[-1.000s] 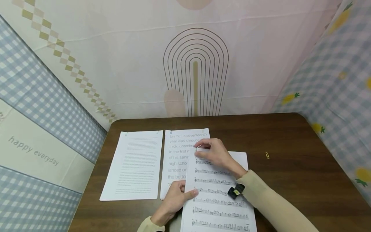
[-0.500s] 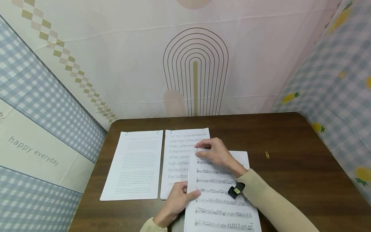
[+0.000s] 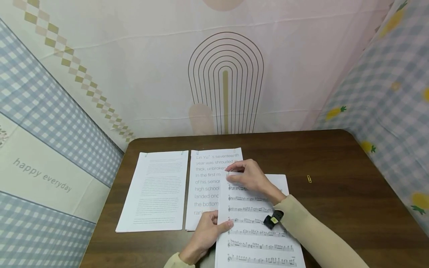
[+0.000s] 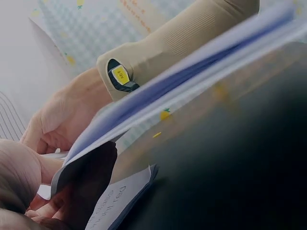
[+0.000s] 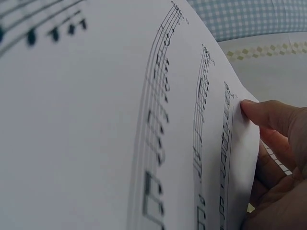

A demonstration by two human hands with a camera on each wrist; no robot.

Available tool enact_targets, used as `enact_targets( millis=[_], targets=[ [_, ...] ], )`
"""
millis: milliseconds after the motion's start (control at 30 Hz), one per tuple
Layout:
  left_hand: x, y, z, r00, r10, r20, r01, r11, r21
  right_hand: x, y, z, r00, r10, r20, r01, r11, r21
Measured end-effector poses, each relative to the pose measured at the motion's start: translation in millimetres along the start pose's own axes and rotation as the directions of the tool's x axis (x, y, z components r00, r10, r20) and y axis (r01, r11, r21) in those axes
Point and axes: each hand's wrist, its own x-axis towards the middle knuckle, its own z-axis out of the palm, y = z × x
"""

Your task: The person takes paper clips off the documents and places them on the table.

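Observation:
A stack of sheet music is raised toward me, overlapping the lower right of a large-print page. My left hand grips its left edge, thumb on top and fingers underneath. At the top left corner, my right hand pinches the paper between thumb and fingers; a thin paper clip shows there, partly covered. In the right wrist view the right thumb presses that corner, and the page bows. The left wrist view catches the lifted sheets from the side, slightly spread apart.
Left of the music lie the large-print stack and a small-print stack, both with paper clips at their top corners. A yellow paper clip lies alone on the brown table at right. Patterned cloth hangs behind.
My left hand and the lower part of the sheet music have shifted slightly right, uncovering more of the large-print page. The right hand has barely moved and keeps its pinch on the corner.

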Motion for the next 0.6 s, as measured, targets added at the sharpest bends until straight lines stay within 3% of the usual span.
enact_targets(
  millis=[433,600],
  targets=[
    [1.3,-1.8,1.7,1.0,-0.001,-0.008,0.001,1.0,0.009,1.0,3.9,-2.1,1.0,-0.006,0.003,0.006,1.0,-0.005],
    [-1.1,-6.9,4.0,1.0,-0.015,-0.019,0.015,1.0,0.008,5.6,3.7,-6.2,0.999,0.0,-0.046,-0.001,1.0,-0.013]
  ],
)
